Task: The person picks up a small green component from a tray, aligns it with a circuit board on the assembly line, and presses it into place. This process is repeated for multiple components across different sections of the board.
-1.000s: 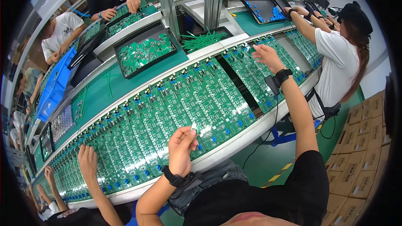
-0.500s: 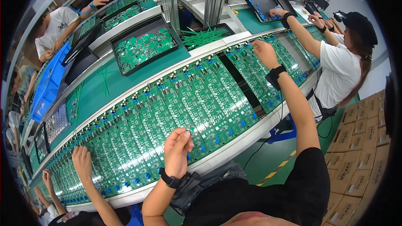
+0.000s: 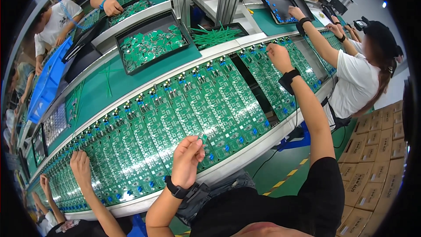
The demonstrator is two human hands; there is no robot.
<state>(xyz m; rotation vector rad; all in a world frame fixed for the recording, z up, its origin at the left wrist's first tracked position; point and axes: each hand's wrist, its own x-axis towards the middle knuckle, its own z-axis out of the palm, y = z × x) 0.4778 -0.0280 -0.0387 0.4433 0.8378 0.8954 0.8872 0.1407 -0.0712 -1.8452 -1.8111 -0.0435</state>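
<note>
My left hand, with a black band at its wrist, pinches a small green circuit board between thumb and fingertips. It hovers above the near part of a row of large green circuit boards. Further right and farther away, my right hand is closed, its fingertips just over the far end of a large board beyond a dark gap. Whatever those fingers hold, if anything, is too small to make out. Blue parts line the boards' near ends; small upright components stand along their far ends.
Beyond the row lie a black tray of small green boards and a pile of green strips. A co-worker's hand is over the boards at left. A co-worker in white reaches toward a tray of blue parts. Cartons stand right.
The small board in my left hand has come more into view as the hand shifted slightly right. My right hand has hardly moved. Across the line, a person's hand has lowered to the boards.
</note>
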